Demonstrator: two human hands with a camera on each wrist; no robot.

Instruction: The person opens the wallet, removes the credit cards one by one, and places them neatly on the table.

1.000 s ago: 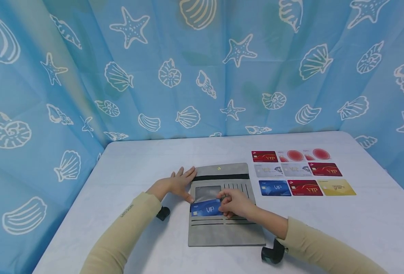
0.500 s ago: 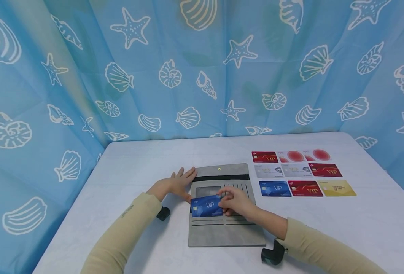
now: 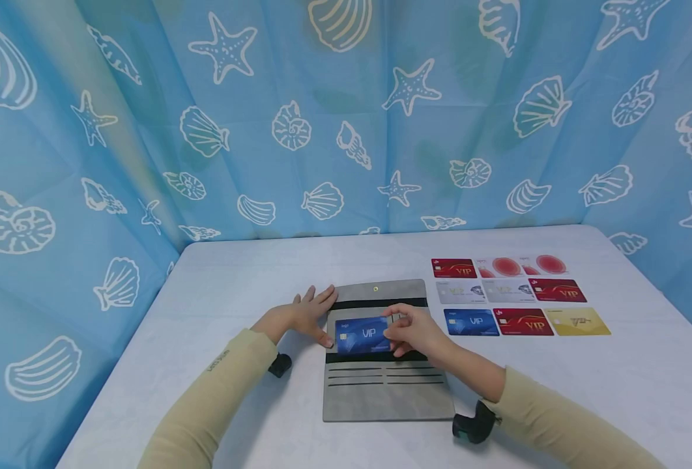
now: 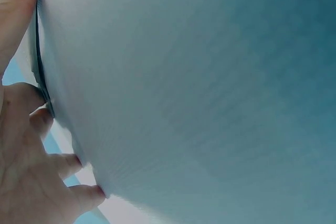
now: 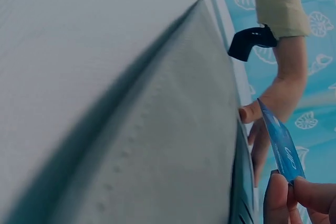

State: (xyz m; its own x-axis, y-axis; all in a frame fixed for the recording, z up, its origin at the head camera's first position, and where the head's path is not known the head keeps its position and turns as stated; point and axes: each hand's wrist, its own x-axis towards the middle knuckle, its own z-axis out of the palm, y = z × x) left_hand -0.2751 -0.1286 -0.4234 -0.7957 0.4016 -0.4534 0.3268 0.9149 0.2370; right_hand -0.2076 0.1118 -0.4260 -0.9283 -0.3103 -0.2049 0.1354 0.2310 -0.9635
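Note:
A grey wallet (image 3: 387,404) lies unfolded on the table, with card slots and black bands across it. Over its upper half, a blue VIP card (image 3: 362,335) is pinched at its right edge by my right hand (image 3: 416,333). In the right wrist view the same card (image 5: 283,148) stands tilted between thumb and fingertips. My left hand (image 3: 305,316) rests with spread fingers along the wallet's left edge, thumb close to the card's left side. The left wrist view shows that hand (image 4: 37,166) with its fingertips on the white surface.
Right of the wallet, several cards lie in rows: a second blue card (image 3: 471,322), red cards (image 3: 523,322), a gold card (image 3: 578,322), silver cards (image 3: 460,292) and white cards with red circles (image 3: 503,267). A blue shell-patterned curtain (image 3: 346,117) hangs behind the white table (image 3: 252,273).
My right hand has lifted the blue card up and slightly right, away from the lower black band, uncovering the slots below. The left hand stays in place.

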